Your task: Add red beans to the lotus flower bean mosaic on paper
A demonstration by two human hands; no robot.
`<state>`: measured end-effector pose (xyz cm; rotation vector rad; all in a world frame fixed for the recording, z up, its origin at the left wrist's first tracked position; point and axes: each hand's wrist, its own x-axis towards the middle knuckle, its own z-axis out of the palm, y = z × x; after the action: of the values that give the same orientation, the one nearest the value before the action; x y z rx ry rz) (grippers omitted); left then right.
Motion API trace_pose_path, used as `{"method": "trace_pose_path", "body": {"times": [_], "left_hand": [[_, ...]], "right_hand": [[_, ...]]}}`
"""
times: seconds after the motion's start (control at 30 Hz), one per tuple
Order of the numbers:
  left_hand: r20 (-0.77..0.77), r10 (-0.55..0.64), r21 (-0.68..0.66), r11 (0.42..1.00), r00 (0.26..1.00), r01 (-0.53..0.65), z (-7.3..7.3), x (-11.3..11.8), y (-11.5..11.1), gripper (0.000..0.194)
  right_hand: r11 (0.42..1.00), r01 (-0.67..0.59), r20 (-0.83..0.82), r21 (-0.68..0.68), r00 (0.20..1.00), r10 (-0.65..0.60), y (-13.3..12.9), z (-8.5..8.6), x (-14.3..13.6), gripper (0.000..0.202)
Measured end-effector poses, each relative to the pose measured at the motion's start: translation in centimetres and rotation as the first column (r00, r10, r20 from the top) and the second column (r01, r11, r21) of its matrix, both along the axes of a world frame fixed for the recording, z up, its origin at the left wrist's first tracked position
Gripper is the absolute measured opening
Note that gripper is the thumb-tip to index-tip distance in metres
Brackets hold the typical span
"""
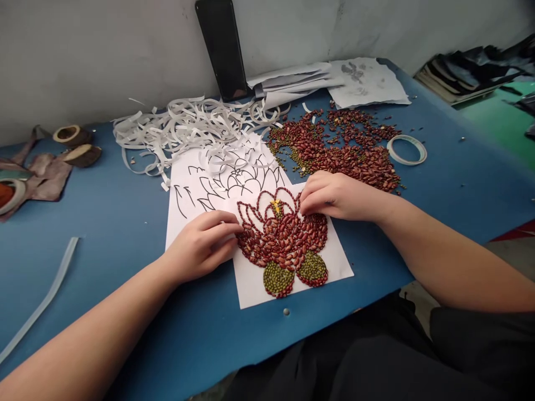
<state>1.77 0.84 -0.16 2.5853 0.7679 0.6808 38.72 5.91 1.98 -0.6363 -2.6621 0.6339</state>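
Note:
A white card [253, 289] lies on the blue table, bearing a flower of red beans [288, 236] with two green bean leaves [278, 277] below and a small yellow centre. My left hand [204, 245] rests at the flower's left edge, fingers bent, fingertips at the outer beans. At the upper right petals is my right hand [330, 195], its fingers curled together and pointing down; whatever its fingertips hold is too small to see. Behind the card, partly under it, is a sheet with a line-drawn flower [238, 181].
Loose red and green beans [355, 159] are heaped behind my right hand, beside a tape roll [407, 150]. Curled paper strips [188, 125] lie behind the drawing. A phone [223, 50] leans on the wall near folded papers [292, 81]. Wooden pieces [83, 155] sit at left.

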Motion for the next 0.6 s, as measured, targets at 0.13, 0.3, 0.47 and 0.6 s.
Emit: {"method": "trace_pose_path", "body": {"times": [0.13,0.3,0.47,0.6], "left_hand": [[-0.008,0.008,-0.019,1.000,1.000,-0.009,0.0,0.0,0.0,0.026],[-0.016,0.018,-0.041,0.999,1.000,-0.019,0.3,0.1,0.0,0.026],[-0.010,0.015,-0.042,0.999,1.000,-0.015,0.2,0.0,0.1,0.027],[0.016,0.010,-0.025,1.000,1.000,-0.009,-0.4,-0.2,0.1,0.028]], "right_hand": [[1.000,-0.028,0.040,0.000,0.999,0.028,0.0,-0.5,-0.1,0.025],[0.999,-0.040,0.064,-0.004,0.997,0.040,0.0,-1.0,-0.1,0.027],[0.999,-0.035,0.059,-0.002,0.998,0.035,0.1,-1.2,0.1,0.028],[0.999,-0.028,0.054,0.018,0.998,0.027,0.2,-1.3,0.2,0.026]]}}
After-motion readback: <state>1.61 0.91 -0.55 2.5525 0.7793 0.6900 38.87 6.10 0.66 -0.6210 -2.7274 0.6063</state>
